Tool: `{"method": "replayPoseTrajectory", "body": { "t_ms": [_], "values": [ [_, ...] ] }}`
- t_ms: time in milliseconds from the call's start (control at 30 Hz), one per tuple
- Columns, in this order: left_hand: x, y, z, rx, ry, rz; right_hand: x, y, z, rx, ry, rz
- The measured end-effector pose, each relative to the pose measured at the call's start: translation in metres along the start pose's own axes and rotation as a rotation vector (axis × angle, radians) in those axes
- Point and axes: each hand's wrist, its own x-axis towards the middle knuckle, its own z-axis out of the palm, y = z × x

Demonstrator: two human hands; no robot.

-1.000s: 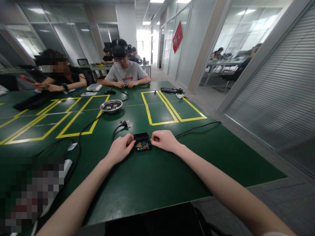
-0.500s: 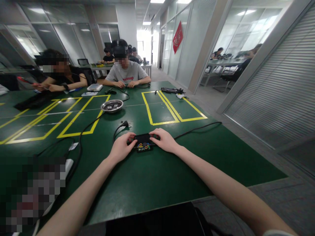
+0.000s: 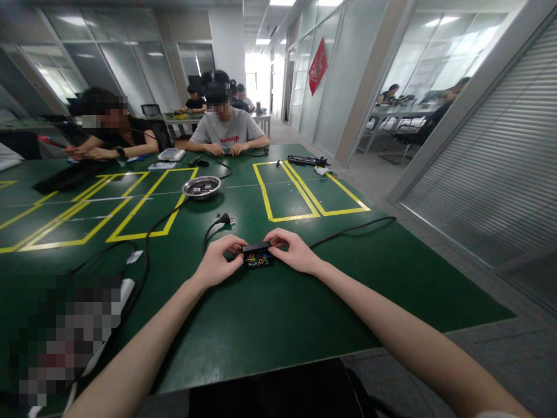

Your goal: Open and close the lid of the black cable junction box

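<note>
On the green bench (image 3: 270, 313), the left hand (image 3: 216, 262) and right hand (image 3: 292, 251) pinch a black cover (image 3: 256, 248) over a small board (image 3: 257, 260); fitting it looks to need a level push.

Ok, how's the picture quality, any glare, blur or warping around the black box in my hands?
Head view: wide-angle warping bows the wall lines at the edges and stretches the forearms. Head view: the far corridor window is blown out white, while the green table is evenly lit. Head view: left hand, right hand and black box are sharp; a pixelated patch hides the lower left.
</note>
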Motion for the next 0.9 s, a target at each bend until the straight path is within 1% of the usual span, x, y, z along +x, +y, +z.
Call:
{"method": "replayPoseTrajectory", "body": {
  "t_ms": [167, 333, 467, 667, 833, 900],
  "values": [
    [-0.0012, 0.0038, -0.0023, 0.027, -0.086, 0.053, -0.0029, -0.0037, -0.0041, -0.068, -0.115, -0.06],
    [-0.0028, 0.001, 0.0003, 0.118, -0.148, 0.005, -0.0049, -0.0073, -0.0059, -0.198, -0.187, -0.097],
    [-0.0035, -0.0003, 0.0019, 0.199, -0.167, -0.007, -0.0055, -0.01, -0.0059, -0.25, -0.198, -0.144],
    [-0.0037, -0.0008, 0.0057, 0.261, -0.178, 0.02, -0.0049, -0.007, -0.0072, -0.342, -0.197, -0.159],
    [-0.0044, -0.0009, 0.0071, 0.27, -0.17, -0.006, -0.0047, -0.0039, -0.0085, -0.356, -0.206, -0.2],
    [-0.0043, -0.0004, 0.0066, 0.25, -0.176, 0.009, -0.0048, -0.0039, -0.0083, -0.365, -0.21, -0.197]
  ]
}}
